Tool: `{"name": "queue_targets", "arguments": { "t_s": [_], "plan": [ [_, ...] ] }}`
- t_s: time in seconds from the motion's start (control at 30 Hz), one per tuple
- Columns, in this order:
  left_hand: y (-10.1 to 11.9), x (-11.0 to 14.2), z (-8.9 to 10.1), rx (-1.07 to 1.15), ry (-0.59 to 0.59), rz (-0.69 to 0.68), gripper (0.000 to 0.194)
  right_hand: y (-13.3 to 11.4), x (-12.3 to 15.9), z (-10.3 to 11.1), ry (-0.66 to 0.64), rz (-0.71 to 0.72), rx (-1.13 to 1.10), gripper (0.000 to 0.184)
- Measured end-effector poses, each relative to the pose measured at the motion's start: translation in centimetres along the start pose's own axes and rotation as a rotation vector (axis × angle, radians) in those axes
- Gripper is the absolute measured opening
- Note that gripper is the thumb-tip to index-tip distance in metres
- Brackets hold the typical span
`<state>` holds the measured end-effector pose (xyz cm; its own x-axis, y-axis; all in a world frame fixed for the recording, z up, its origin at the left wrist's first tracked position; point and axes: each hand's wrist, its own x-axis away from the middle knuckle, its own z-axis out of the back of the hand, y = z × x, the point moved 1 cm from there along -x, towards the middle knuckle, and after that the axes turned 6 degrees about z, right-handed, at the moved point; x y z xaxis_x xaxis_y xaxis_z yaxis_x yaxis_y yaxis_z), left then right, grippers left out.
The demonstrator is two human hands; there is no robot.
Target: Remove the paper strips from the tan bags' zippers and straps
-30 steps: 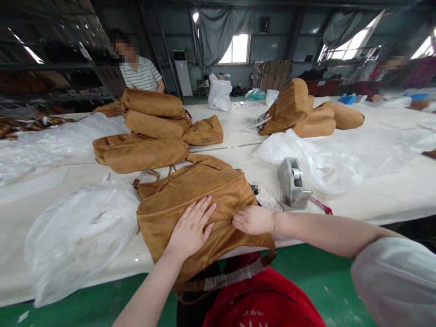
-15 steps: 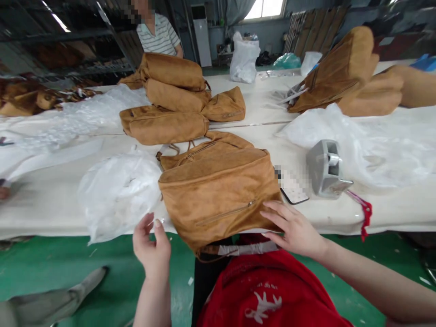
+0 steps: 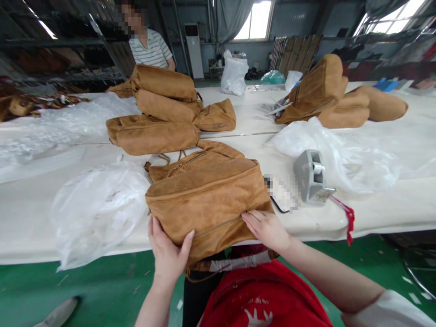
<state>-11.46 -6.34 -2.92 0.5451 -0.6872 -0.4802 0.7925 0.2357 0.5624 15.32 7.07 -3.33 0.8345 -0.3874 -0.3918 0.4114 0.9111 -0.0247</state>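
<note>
A tan-brown suede-look bag [image 3: 204, 200] lies at the table's front edge, its zipped side towards me. My left hand [image 3: 169, 250] grips the bag's lower left edge, the thumb on the front and the fingers round the side. At the right end of the front zip [image 3: 218, 225], my right hand [image 3: 267, 229] has its fingertips pinched on the zip pull, which they mostly cover. The zip looks closed. A strap wrapped in white [image 3: 235, 262] hangs from the bag's near edge, against a red apron [image 3: 259, 295].
Left of the bag lies a clear plastic bag [image 3: 98, 204]. On the right are a phone [image 3: 282, 195], a grey tape dispenser [image 3: 309, 177] and a red-tied tool [image 3: 349, 222]. More brown bags [image 3: 156, 136] are piled behind. A person in a striped shirt [image 3: 151, 47] stands across the table.
My left hand has come in from beside the bag and taken hold of its edge. My right hand has moved from the bag's right side to the zip pull. The view has shifted slightly.
</note>
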Motion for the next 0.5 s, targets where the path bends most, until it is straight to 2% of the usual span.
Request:
{"name": "queue_targets", "arguments": {
  "t_s": [0.17,0.37,0.5],
  "plan": [
    [-0.5,-1.1,-1.8,0.031,-0.041,0.022,0.105,1.1,-1.2,1.0,-0.093,0.213,0.072,0.024],
    [-1.6,-2.0,-1.4,0.114,-0.144,0.019,0.103,2.4,-1.4,1.4,-0.133,0.345,0.048,0.031],
    [-1.5,-2.3,-1.3,0.137,-0.153,0.045,0.103,2.9,-1.1,1.0,-0.118,0.407,0.069,0.034]
  ]
}}
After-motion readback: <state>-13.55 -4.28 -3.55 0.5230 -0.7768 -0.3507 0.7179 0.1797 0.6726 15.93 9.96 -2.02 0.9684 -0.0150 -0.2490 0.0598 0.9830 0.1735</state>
